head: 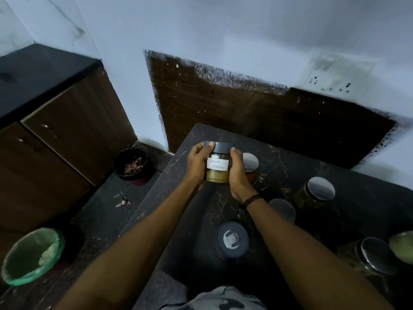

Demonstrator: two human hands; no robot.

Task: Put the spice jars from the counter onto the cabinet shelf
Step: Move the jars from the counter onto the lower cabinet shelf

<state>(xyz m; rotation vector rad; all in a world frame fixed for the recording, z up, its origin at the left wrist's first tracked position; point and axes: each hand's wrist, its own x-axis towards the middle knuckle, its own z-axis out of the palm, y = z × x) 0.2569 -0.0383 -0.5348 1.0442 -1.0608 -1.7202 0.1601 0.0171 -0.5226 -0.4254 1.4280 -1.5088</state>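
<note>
I hold a glass spice jar (218,166) with a dark grey lid and a white label reading "Garam Masala" above the dark counter (357,215). My left hand (197,166) grips its left side and my right hand (238,173) its right side. The jar holds yellowish-brown powder. Several other jars stand on the counter: one behind my right hand (251,163), one with a silver lid (320,189), one near my right wrist (282,210), a dark-lidded jar (232,239) and one at the right edge (375,256).
A brown cabinet (67,135) with closed doors and a black top stands at the left. On the floor sit a black bin (131,162) with scraps and a bin with a green liner (31,256). A green lid (402,247) shows at far right. A brown panel (257,117) backs the counter.
</note>
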